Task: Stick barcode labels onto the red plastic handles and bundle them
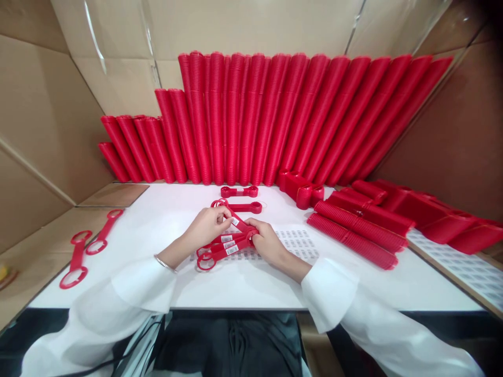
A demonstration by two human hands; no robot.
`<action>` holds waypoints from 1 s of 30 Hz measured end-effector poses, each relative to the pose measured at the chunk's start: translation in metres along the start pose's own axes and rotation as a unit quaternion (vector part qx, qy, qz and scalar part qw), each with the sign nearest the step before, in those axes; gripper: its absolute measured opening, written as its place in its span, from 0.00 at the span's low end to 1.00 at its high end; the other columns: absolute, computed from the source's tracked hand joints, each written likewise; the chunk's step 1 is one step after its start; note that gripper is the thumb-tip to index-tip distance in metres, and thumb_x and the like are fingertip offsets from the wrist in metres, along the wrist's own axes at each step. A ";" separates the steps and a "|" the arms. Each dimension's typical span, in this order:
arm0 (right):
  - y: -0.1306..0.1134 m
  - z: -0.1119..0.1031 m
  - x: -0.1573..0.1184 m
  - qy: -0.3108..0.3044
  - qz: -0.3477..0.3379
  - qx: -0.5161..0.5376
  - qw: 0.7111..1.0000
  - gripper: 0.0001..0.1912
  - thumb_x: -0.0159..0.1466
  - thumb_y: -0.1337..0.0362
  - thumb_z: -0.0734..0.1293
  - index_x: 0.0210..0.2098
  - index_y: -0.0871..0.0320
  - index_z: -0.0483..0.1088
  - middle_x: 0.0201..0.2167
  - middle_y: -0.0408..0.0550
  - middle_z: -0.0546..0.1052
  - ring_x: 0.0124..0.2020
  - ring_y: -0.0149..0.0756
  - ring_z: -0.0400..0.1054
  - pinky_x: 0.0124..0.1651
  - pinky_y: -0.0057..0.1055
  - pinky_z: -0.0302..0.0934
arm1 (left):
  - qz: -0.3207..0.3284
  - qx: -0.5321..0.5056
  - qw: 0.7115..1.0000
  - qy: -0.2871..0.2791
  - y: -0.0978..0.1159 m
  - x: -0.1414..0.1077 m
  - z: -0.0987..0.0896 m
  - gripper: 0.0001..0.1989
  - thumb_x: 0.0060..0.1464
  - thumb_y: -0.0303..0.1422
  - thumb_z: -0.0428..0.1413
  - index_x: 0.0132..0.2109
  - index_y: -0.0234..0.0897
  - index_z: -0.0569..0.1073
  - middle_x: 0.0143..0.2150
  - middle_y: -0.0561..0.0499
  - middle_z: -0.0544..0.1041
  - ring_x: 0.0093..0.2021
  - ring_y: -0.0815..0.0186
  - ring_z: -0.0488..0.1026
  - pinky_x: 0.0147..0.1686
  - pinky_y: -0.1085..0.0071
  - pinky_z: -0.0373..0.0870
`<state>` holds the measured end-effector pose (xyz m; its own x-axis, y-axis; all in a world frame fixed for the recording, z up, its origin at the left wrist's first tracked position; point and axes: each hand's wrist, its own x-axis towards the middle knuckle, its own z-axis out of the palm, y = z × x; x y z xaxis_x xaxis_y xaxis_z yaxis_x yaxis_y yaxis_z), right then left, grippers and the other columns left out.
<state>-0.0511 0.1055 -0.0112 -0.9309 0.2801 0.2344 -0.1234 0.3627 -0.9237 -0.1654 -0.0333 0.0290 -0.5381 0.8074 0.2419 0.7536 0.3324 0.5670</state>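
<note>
Several red ring-ended strips are fanned out over the middle of the white table, with small white printed labels on them. My right hand grips their gathered ends between thumb and fingers. My left hand has its thumb and fingertips pinched together at the label on the uppermost strip; whether it grips the strip or only a label is too small to tell. Beneath both hands lies a sheet of printed labels, partly covered. Just behind the hands, a red strip and a small labelled bundle rest on the table.
Tall stacks of red pieces line the cardboard wall at the back. More red bundles lie at the right, beside another label sheet. Two loose red strips lie at the left edge of the white table.
</note>
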 end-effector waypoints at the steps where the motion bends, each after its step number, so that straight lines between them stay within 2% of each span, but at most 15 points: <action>1: 0.000 0.000 0.000 0.000 -0.001 0.002 1.000 0.15 0.47 0.74 0.53 0.30 0.58 0.67 0.23 0.41 0.69 0.24 0.29 0.61 0.26 0.24 0.54 | 0.012 0.057 0.998 0.018 0.002 -0.002 0.001 0.10 0.55 0.37 0.49 0.33 0.36 0.70 0.20 0.57 0.64 0.21 0.71 0.60 0.24 0.74 0.53; 4: -0.001 0.000 0.000 0.002 -0.006 0.005 1.000 0.18 0.47 0.74 0.52 0.33 0.58 0.67 0.24 0.41 0.69 0.25 0.30 0.62 0.27 0.25 0.54 | 0.061 0.210 0.973 0.072 0.006 -0.005 0.004 0.09 0.57 0.36 0.47 0.37 0.38 0.69 0.31 0.52 0.72 0.30 0.66 0.67 0.28 0.72 0.57; 8: -0.001 0.000 -0.001 -0.002 -0.014 0.008 1.000 0.19 0.47 0.74 0.52 0.34 0.58 0.68 0.23 0.40 0.68 0.25 0.30 0.62 0.28 0.25 0.55 | 0.130 0.340 0.923 0.122 0.010 -0.006 0.005 0.12 0.59 0.35 0.44 0.39 0.36 0.70 0.40 0.45 0.70 0.39 0.60 0.66 0.35 0.67 0.62; 11: 0.000 0.001 0.000 -0.001 -0.015 0.008 1.000 0.19 0.47 0.74 0.53 0.33 0.59 0.68 0.25 0.41 0.69 0.26 0.30 0.62 0.29 0.25 0.55 | 0.158 0.367 0.906 0.139 0.010 -0.006 0.005 0.11 0.58 0.34 0.45 0.39 0.37 0.70 0.47 0.43 0.69 0.45 0.56 0.64 0.38 0.63 0.62; 14: 0.001 0.001 0.000 -0.003 -0.018 0.009 1.000 0.20 0.46 0.74 0.53 0.34 0.59 0.69 0.27 0.42 0.71 0.29 0.31 0.63 0.31 0.26 0.56 | 0.173 0.351 0.907 0.156 0.009 -0.004 0.005 0.09 0.57 0.34 0.47 0.40 0.37 0.70 0.54 0.43 0.66 0.53 0.53 0.60 0.43 0.59 0.61; 18: 0.000 0.001 0.000 -0.011 -0.019 0.017 1.000 0.20 0.46 0.74 0.53 0.34 0.59 0.69 0.27 0.42 0.71 0.28 0.30 0.63 0.30 0.26 0.56 | 0.160 0.315 0.923 0.152 0.008 -0.001 0.008 0.08 0.55 0.34 0.48 0.39 0.36 0.69 0.50 0.43 0.69 0.54 0.55 0.60 0.47 0.58 0.60; 22: -0.001 0.000 0.000 -0.003 -0.020 0.023 1.000 0.20 0.46 0.74 0.52 0.33 0.59 0.69 0.25 0.41 0.70 0.26 0.29 0.62 0.29 0.25 0.56 | 0.157 0.315 0.922 0.161 0.008 0.003 0.011 0.10 0.57 0.34 0.46 0.41 0.34 0.69 0.48 0.42 0.70 0.52 0.55 0.61 0.46 0.59 0.60; 27: 0.000 0.001 0.000 -0.005 -0.016 0.026 1.000 0.20 0.46 0.74 0.53 0.34 0.59 0.69 0.22 0.41 0.69 0.26 0.30 0.63 0.28 0.25 0.56 | 0.102 0.344 0.909 0.213 0.001 0.007 0.007 0.20 0.58 0.39 0.46 0.53 0.33 0.65 0.48 0.39 0.68 0.49 0.53 0.62 0.44 0.59 0.59; 30: 0.002 0.000 0.001 -0.001 -0.007 0.037 0.999 0.21 0.46 0.74 0.53 0.35 0.59 0.69 0.24 0.41 0.70 0.25 0.30 0.63 0.27 0.24 0.56 | 0.065 0.356 0.907 0.215 -0.002 0.006 0.004 0.23 0.60 0.42 0.43 0.58 0.36 0.62 0.51 0.39 0.67 0.49 0.53 0.61 0.43 0.59 0.59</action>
<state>-0.0519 0.1058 -0.0127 -0.9296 0.2738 0.2468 -0.1616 0.2990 -0.9405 -0.1688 -0.0268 0.0263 -0.4102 0.6486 0.6411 0.7913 0.6026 -0.1033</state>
